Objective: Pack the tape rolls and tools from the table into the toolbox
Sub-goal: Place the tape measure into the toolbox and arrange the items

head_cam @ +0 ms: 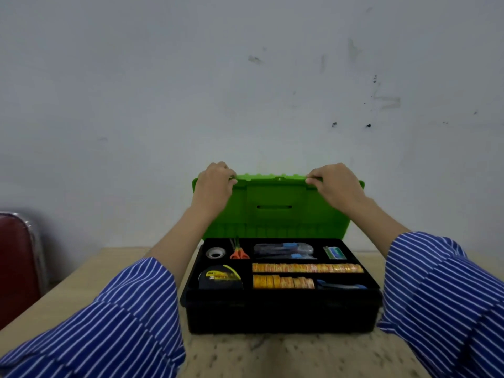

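Note:
A black toolbox (281, 312) stands open on the table, its green lid (275, 211) raised upright at the back. My left hand (214, 184) grips the lid's top edge on the left. My right hand (334, 184) grips that edge on the right. In the tray lie a clear tape roll (215, 252), orange scissors (239, 253), a black and yellow tape measure (220, 278), two rows of yellow tape rolls (306, 268), blue cutters in a packet (285, 251), a small green box (335, 253) and a blue tool (342, 285).
The light wooden table (81, 290) runs up to a grey wall behind the toolbox. A dark red chair (16, 266) with a metal frame stands at the left edge. My striped sleeves fill the lower corners.

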